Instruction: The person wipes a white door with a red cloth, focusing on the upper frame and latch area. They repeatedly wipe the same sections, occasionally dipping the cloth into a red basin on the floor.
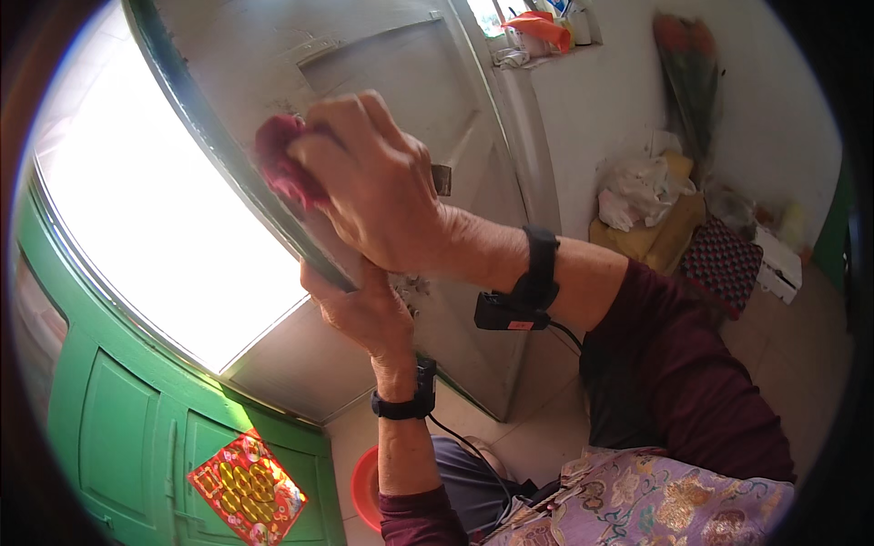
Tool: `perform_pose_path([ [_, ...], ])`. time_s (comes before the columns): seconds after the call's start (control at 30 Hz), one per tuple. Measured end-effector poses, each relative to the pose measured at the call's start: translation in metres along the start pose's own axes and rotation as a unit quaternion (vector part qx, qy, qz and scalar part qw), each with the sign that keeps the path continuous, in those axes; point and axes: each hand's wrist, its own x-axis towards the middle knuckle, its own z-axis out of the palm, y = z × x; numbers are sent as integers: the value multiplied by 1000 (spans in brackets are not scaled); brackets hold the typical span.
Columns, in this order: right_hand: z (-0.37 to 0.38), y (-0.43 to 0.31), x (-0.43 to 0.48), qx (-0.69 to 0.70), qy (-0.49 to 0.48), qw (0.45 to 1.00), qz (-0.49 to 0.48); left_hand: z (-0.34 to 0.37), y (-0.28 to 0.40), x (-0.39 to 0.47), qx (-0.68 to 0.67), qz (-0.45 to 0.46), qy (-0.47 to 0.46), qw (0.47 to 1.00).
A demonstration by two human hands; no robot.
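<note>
My right hand (382,184) holds a bunched dark red cloth (287,153) against the face of a whitish panelled door (403,75), close to its green edge (205,136). Lower on that same edge, my left hand (362,314) grips the door, its fingers wrapped partly around the far side. Grey smudges mark the door above the cloth. A small metal latch piece (442,180) is fixed to the door beside my right wrist. Both wrists carry black straps with small devices and cables.
A green door (119,437) with a red and gold decoration (249,488) stands at lower left, beside a bright opening. A red basin (365,484) sits on the floor near my knees. Plastic bags (645,188), a checked mat (722,266) and a white box (778,266) line the right wall.
</note>
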Motion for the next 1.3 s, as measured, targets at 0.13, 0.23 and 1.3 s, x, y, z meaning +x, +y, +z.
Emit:
perform_pose_path([
  [0.13,-4,-28,-39,-6,-11,1000,-16,3,-8,5,-245,-53,8,968],
  [0.23,-27,-37,-61,21,-61,997,49,-5,-11,6,-259,-95,-39,960],
  [1.3,-24,-67,-40,-38,-52,985,158,-14,1,-12,-117,51,-111,986],
])
